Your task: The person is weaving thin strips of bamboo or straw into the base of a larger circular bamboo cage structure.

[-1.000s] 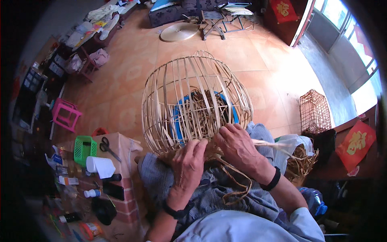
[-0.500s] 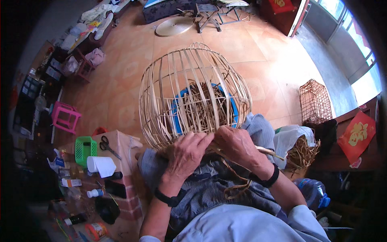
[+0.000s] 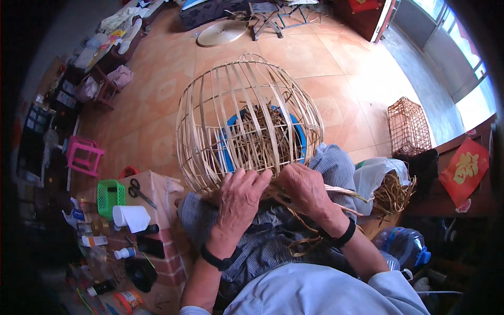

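Observation:
A rounded openwork basket [image 3: 201, 102] of pale, flat strips rests against my lap with its near rim under my hands. My left hand [image 3: 240, 200] presses its bent fingers on that rim; whether a strip is between them is hidden. Just right of it, my right hand [image 3: 305, 190] is closed on a woven strip at the rim, fingertips tucked down. Loose strip ends [image 3: 346, 193] stick out to the right past this wrist, and a curled strip [image 3: 304, 244] hangs over my lap. Through the basket shows a blue basin [image 3: 301, 140] heaped with dry brown strips [image 3: 261, 140].
At left, a table [image 3: 167, 220] bears a green plastic basket [image 3: 111, 198], scissors [image 3: 137, 190] and a paper roll [image 3: 131, 218]. On the right are a bag of dry strips [image 3: 395, 193], a large plastic bottle [image 3: 403, 247] and a brown wire-like basket [image 3: 408, 127]. A pink stool [image 3: 84, 155] stands far left.
The whole view has shifted slightly. My left fingers have drawn back a little from my right hand and look more bent. The strip ends beside my right wrist have fanned apart.

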Tool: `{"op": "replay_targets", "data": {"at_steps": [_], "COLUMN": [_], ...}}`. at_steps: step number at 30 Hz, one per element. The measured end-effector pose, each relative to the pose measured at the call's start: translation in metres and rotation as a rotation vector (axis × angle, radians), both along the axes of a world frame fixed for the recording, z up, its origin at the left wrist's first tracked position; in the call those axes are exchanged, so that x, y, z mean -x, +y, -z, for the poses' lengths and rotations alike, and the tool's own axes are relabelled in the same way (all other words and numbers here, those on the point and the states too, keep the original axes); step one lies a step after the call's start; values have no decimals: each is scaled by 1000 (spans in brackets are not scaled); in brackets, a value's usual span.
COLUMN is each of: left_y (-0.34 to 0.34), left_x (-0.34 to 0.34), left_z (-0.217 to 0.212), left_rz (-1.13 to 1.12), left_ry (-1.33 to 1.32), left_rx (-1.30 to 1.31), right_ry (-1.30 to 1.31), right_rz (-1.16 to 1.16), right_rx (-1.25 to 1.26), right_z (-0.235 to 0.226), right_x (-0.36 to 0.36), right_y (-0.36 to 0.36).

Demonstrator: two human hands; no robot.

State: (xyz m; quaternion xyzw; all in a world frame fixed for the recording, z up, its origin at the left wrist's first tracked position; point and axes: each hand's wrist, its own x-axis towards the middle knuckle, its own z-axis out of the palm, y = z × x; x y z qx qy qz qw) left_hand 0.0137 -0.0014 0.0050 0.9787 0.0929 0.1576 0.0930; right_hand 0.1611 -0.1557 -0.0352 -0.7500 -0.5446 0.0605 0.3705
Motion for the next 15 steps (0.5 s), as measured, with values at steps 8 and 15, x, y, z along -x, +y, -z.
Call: {"op": "replay_targets", "data": {"at_steps": [8, 15], "left_y": [6, 4], "left_x": [-1, 1], "left_z": [22, 31], "left_rz": [61, 98], "left_ry": [-171, -140], "left_rx": [132, 172], "right_ry": [109, -149], "right_rz": [94, 101], "right_rx": [46, -153], "right_z": [21, -27], "right_x": [11, 31], "right_y": [1, 6]}}
